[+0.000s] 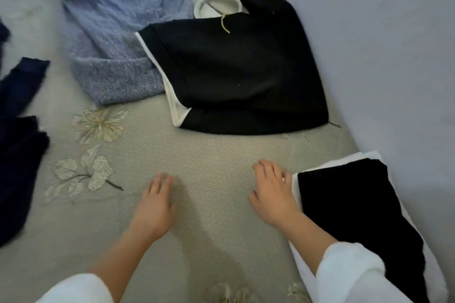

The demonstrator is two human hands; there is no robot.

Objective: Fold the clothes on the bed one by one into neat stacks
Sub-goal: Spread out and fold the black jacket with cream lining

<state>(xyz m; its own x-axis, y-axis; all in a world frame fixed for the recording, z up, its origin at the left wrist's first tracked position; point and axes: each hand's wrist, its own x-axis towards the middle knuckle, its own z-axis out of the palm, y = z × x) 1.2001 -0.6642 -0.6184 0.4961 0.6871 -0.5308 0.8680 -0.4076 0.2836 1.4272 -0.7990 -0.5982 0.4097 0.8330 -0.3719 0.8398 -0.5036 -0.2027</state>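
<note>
Risks first, sweeping across from the left. The navy clothes (17, 155) lie crumpled far left of the black hoodie (241, 69). The grey sweater (110, 39) sprawls against the hoodie's left edge, touching it or perhaps tucked slightly under it; I can't tell which. Pull the sweater out carelessly and it likely drags the hoodie's side along, spoiling that flat shape. The hoodie itself looks only partly folded, with cream hood and lining showing at its top and left edge, so lifted by one corner it may well flop open. Below and to the right of the hoodie, the folded stack (349, 204), a black piece on a white one, sits hard against the wall (369, 32). A nudge from the wrist beside it could slide the top layer off square.

Now the hands. The left hand (155, 206) is low over the bare bed (209, 155) below the hoodie, palm down, fingers straight and loose, gripping nothing. The hoodie's bottom hem lies well ahead of its fingertips. The right hand (273, 192) sits below the hoodie's right half, palm down, fingers (267, 170) lightly bent, nothing in their grasp. Its outer edge is just beside the stack's white border, maybe brushing it; too close to call. The hoodie lies apart from these fingertips too.
</note>
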